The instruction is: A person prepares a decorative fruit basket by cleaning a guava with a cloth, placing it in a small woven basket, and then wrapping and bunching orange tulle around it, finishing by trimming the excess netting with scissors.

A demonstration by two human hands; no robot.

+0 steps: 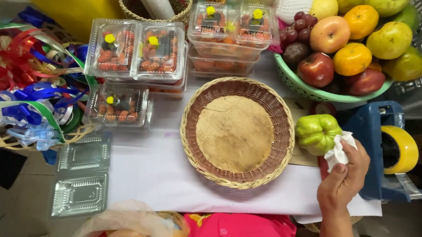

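Green guava (317, 132) on counter (160, 173), right of empty wicker basket (236, 132). Right hand (343, 178) grips white cloth (338, 150), pressed against guava's right side. Left hand not in view. Blue tape dispenser (380, 142) crowds right edge; green fruit bowl (313, 92) behind. Open room front-left of basket.

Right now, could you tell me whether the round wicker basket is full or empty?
Empty: the wicker basket shows its bare flat bottom, with nothing lying inside.

Clear clamshell boxes (136, 49) of red sweets stacked behind basket.
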